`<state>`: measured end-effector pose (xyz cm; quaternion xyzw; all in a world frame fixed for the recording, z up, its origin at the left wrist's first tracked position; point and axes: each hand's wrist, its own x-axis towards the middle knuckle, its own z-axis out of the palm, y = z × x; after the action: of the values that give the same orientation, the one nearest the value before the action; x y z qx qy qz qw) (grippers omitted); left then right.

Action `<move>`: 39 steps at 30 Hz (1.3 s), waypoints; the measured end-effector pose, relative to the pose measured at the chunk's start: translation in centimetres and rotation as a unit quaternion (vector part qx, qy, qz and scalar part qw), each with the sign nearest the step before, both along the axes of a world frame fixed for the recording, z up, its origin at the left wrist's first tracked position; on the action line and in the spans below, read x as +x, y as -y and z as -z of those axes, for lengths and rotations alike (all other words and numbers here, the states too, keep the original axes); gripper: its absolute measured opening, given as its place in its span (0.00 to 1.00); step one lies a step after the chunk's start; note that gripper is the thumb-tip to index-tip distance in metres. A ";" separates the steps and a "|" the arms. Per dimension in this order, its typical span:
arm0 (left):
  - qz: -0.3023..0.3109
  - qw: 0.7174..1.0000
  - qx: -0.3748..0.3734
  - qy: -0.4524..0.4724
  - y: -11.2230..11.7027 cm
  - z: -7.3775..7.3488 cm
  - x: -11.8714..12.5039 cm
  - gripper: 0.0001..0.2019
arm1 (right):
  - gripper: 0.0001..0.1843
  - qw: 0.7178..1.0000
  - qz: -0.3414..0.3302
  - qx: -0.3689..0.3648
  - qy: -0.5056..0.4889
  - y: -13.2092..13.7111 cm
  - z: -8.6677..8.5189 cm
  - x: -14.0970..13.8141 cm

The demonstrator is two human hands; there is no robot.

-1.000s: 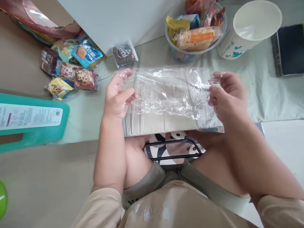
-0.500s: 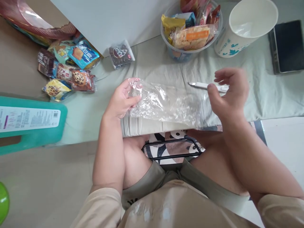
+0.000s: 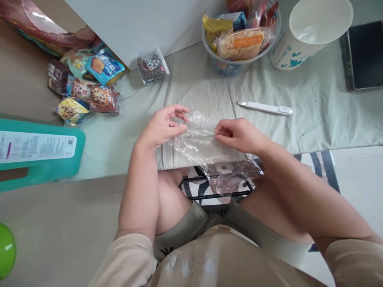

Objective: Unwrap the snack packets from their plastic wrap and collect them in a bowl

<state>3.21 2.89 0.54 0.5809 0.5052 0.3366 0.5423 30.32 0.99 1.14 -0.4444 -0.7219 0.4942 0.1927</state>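
Observation:
A crumpled clear plastic bag stretches between my hands, its lower end hanging past the table's front edge over my lap. My left hand has its thumb and bent lower fingers on the bag's left side, while the upper fingers reach out loosely. At the bag's upper right, my right hand pinches the film between thumb and curled fingers. Beyond the right hand, a white utility knife lies on the cloth, its tip pointing left.
A clear tub of wrapped snacks stands at the back beside a white paper cup. Farther right is a black device. One dark snack packet and several snack packs lie left. A teal container sits front left.
My right hand has come left and down from above the utility knife and taken hold of the bag. The bag has bunched up and now droops over the table edge.

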 end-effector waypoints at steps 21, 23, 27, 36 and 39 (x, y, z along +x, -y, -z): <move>-0.082 0.993 -0.027 0.083 0.1 1.7 6.1 0.05 | 0.22 0.949 0.220 -0.053 -0.221 -1.4 2.6 0.5; -0.086 0.992 0.022 0.088 0.0 1.8 5.8 0.05 | 0.15 0.962 0.193 -0.069 -0.179 -1.4 2.4 0.5; -0.061 0.995 0.037 0.073 0.3 1.7 5.0 0.11 | 0.10 0.962 0.220 -0.062 -0.148 -1.3 2.3 0.4; -0.015 0.995 0.017 0.102 0.3 1.0 4.6 0.08 | 0.09 0.950 0.241 -0.008 -0.200 -1.2 2.6 0.0; -0.035 0.990 0.021 0.133 0.3 1.0 4.4 0.11 | 0.08 0.945 0.258 -0.004 -0.204 -1.3 2.9 0.0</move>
<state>7.61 2.62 -0.47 0.5242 0.4417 0.4403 0.5799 30.29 2.28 -1.77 -0.5058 -0.5260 0.5108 0.4545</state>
